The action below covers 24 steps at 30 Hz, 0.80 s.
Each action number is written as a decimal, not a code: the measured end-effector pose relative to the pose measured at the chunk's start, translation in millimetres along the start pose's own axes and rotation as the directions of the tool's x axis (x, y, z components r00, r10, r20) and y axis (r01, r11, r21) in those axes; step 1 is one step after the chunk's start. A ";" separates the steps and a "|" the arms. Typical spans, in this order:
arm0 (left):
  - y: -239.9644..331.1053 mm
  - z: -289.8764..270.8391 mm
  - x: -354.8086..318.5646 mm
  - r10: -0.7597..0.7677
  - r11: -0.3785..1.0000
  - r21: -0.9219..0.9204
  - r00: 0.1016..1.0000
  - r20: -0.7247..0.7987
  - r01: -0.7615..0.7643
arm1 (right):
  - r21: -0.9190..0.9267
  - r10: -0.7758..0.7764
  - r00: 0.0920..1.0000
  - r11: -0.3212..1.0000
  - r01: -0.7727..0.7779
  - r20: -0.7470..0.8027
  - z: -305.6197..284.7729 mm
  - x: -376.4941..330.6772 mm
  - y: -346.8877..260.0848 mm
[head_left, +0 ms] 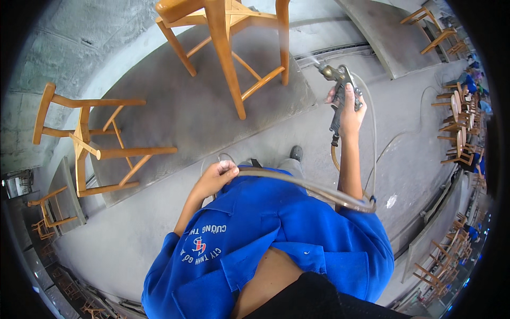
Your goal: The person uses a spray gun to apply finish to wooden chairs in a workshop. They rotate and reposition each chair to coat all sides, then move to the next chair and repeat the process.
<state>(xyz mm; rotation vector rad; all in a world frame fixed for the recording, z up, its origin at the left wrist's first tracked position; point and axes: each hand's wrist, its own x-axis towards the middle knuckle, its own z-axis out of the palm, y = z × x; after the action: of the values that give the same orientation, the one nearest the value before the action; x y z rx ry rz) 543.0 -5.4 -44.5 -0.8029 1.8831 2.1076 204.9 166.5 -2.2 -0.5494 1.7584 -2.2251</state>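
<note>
My right hand (350,109) is wrapped round a spray gun (340,87), raised at the right of the head view. A pale mist leaves its nozzle toward the upper left, where a wooden chair frame (220,58) stands on a grey board. Down at my waist, my left hand (217,178) is closed on a hose (297,181), which runs across my front to my right arm. A second chair frame (87,138) lies tipped over at the left, apart from both hands.
The grey board (175,135) spreads in front of me, with a curved concrete wall (74,58) behind it. Another board (388,37) lies at the upper right. Several wooden chairs (459,125) crowd the far right. A thin hose (396,138) trails over the floor.
</note>
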 end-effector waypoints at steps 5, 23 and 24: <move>5.0 3.3 9.9 0.118 0.993 -0.026 0.991 0.064 -0.117 | -0.226 -0.002 1.000 0.974 0.004 0.011 6.6 -19.7 -65.5; 135.3 -92.5 23.1 0.767 0.392 0.195 0.203 -0.608 -0.899 | -0.220 -0.368 0.760 0.808 0.547 0.536 45.1 -39.9 -201.4; 141.2 -101.3 22.6 0.723 0.404 0.172 0.198 -0.662 -0.899 | -0.320 -0.322 0.747 0.754 0.574 0.582 39.2 -46.8 -195.8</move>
<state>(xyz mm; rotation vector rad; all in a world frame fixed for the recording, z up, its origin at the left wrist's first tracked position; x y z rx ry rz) 481.0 -131.2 60.5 -0.6661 2.9900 3.0469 271.1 198.7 189.3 -1.6827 2.0166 -1.6089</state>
